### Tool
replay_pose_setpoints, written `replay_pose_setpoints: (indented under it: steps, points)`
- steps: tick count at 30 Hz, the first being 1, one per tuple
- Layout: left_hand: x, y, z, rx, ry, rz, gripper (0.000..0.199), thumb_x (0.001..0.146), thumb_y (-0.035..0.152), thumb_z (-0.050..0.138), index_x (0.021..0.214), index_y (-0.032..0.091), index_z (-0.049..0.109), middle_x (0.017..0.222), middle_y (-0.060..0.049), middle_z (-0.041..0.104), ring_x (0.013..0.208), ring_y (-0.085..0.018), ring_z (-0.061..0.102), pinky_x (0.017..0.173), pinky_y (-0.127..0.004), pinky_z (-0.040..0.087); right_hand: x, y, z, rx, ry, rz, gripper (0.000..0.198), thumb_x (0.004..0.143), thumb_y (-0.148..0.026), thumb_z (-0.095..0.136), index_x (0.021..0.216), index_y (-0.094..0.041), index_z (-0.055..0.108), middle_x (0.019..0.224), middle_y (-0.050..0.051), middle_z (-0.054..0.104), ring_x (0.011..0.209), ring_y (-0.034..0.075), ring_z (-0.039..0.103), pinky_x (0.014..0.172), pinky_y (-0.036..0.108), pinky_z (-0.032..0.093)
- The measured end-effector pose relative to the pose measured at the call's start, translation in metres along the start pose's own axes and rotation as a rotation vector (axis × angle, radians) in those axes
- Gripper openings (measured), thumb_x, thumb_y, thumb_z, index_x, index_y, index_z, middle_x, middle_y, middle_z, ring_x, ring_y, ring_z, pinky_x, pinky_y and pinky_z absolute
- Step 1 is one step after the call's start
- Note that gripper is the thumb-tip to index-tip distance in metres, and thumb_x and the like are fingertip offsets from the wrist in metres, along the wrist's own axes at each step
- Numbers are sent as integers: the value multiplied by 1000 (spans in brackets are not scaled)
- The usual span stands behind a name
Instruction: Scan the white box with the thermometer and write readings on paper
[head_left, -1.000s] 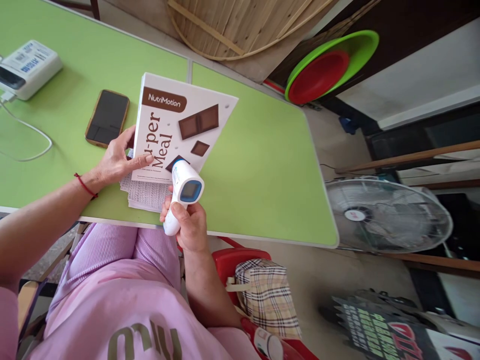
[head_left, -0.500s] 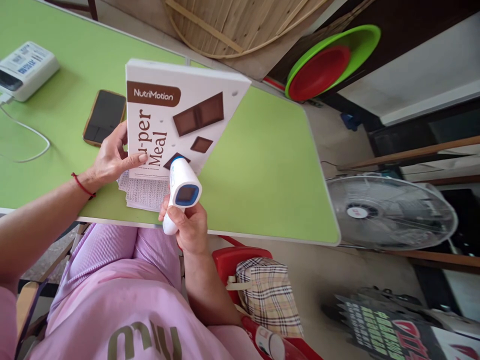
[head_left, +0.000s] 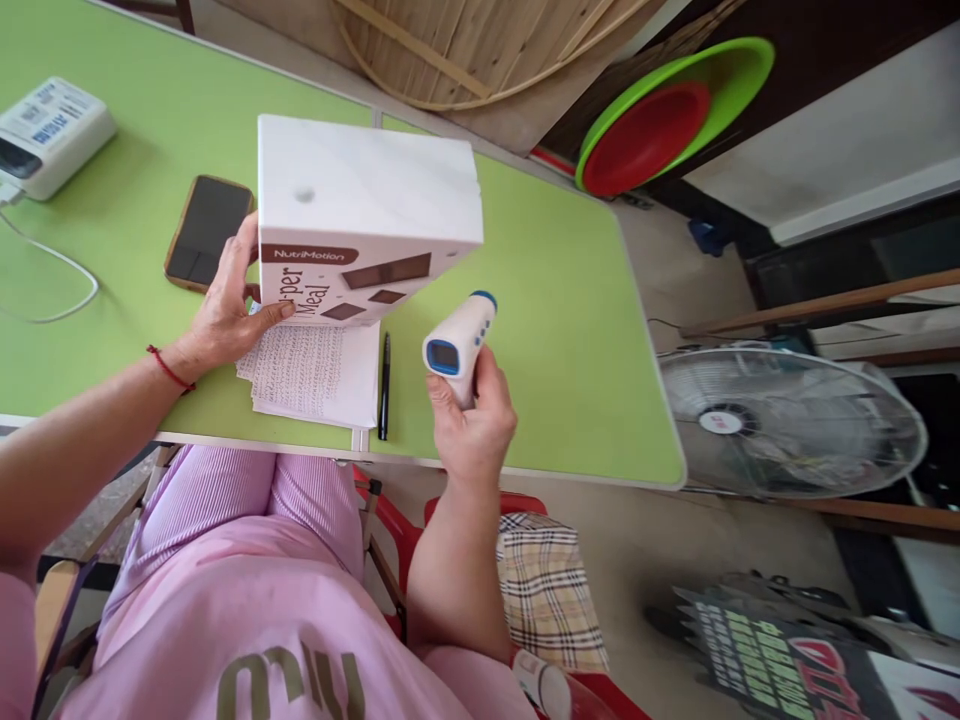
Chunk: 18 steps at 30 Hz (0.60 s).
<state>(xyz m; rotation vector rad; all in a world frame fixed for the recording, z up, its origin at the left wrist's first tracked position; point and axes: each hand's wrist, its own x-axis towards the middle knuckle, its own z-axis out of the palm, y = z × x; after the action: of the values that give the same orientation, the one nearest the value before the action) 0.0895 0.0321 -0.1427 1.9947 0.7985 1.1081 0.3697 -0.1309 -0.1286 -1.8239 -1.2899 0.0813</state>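
Note:
My left hand (head_left: 232, 305) grips the left side of a white box (head_left: 367, 185) printed with "NutriMotion" and chocolate pieces. The thumb lies on its printed face, and the box is tilted so its plain white side shows. In my right hand (head_left: 480, 415) is a white and blue infrared thermometer (head_left: 457, 340), its small screen facing me and its blue tip pointing up and to the right, apart from the box. Papers with dense writing (head_left: 319, 380) lie partly under the box. Beside them a black pen (head_left: 385, 385) rests on the green table (head_left: 570, 380).
A smartphone (head_left: 210, 230) lies left of the box, near a white power bank (head_left: 56, 135) with a cable. Past the table's right end stands a fan (head_left: 787, 425). Green and red basins (head_left: 645, 140) lean at the back. A checked bag (head_left: 551, 590) sits on a red chair below.
My right hand has moved right with the thermometer, away from the box, uncovering the pen. The box has tipped, so its white side now shows and its printed face is foreshortened.

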Motion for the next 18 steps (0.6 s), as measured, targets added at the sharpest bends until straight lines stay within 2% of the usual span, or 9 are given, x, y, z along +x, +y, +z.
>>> replay_pose_setpoints:
  steps: [2,4,9,12,15,16,18]
  points:
    - [0,-3,1,39,62,12,92,83,77,69,153,24,42,151,-19,48,142,-41,45,103,-48,56,7,23,2,-162,-6,29,66,84,-66,63,128,-17,63,110,17,72,101,31,67,89,47,54]
    - [0,-5,2,68,71,29,92,84,75,70,154,23,42,152,-20,48,141,-41,46,101,-48,56,12,40,4,-277,-29,76,57,82,-62,65,120,-19,65,108,16,73,100,32,66,90,49,53]
    - [2,-7,3,30,44,-8,87,85,72,70,153,26,41,151,-17,49,141,-38,48,96,-44,57,16,56,7,-413,-26,102,36,79,-47,74,102,-21,67,97,12,73,95,31,63,88,49,51]
    - [2,-3,-1,19,49,-40,87,85,73,71,151,26,41,152,-15,47,140,-38,47,94,-44,57,18,56,7,-413,-21,66,31,79,-41,76,100,-21,67,96,11,73,94,31,62,87,50,52]
    - [-2,6,-6,154,148,-4,99,77,78,77,149,25,35,150,-12,45,140,-37,41,95,-48,56,15,46,5,-386,60,-47,29,81,-42,77,99,-21,69,106,14,72,104,33,63,93,54,52]
    - [-4,10,-7,214,203,22,98,75,79,78,145,25,38,147,-11,47,138,-36,42,95,-50,55,12,40,4,-355,98,-86,28,83,-43,75,98,-21,69,108,15,72,104,32,64,93,53,53]
    - [-9,16,-8,296,236,104,79,77,76,79,129,25,49,132,-9,57,126,-33,52,96,-53,53,4,24,5,-236,106,-128,25,88,-46,70,95,-22,69,102,12,72,92,26,66,84,46,56]
